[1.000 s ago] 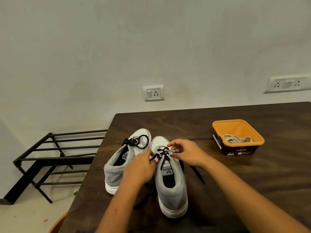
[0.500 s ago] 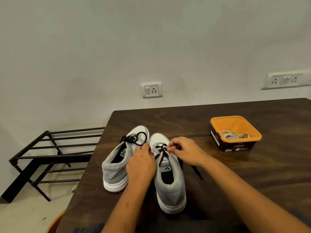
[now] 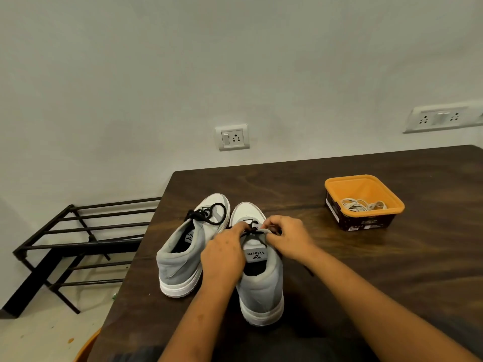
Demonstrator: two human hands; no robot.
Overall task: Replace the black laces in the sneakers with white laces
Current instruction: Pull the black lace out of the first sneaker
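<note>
Lower centre: left hand and right hand each pinch the black lace over the nearer sneaker on the counter. Best practice: free one crossing at a time, pulling evenly; white laces lie in the orange tub, right of frame

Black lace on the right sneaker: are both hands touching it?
Touching. The head view shows the fingertips of the left hand and right hand pinching the black lace on the right sneaker, with no gap visible.
</note>
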